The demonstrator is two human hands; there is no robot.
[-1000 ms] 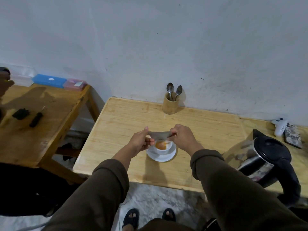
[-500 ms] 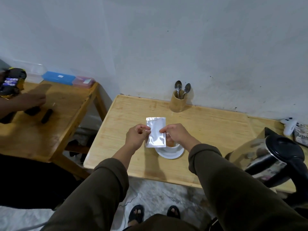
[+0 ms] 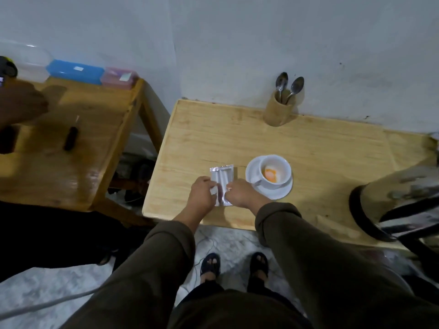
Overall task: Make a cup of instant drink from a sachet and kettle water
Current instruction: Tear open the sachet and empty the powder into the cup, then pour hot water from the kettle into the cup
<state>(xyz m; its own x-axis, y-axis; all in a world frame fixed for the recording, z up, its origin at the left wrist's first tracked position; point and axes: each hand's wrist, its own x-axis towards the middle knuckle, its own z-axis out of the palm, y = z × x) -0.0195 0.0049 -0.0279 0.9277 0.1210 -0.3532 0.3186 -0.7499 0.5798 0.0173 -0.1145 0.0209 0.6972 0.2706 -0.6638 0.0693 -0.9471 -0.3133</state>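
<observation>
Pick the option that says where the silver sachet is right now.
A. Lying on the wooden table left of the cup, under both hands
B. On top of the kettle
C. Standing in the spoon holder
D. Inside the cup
A: the silver sachet lies on the wooden table, left of the cup, with the left hand and right hand on it.

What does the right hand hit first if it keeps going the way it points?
The right hand points up-left across the table, fingers on the sachet, so it already meets the sachet. Beyond that lies bare table, then the wall. The cup sits to its right, probably off that line.
</observation>
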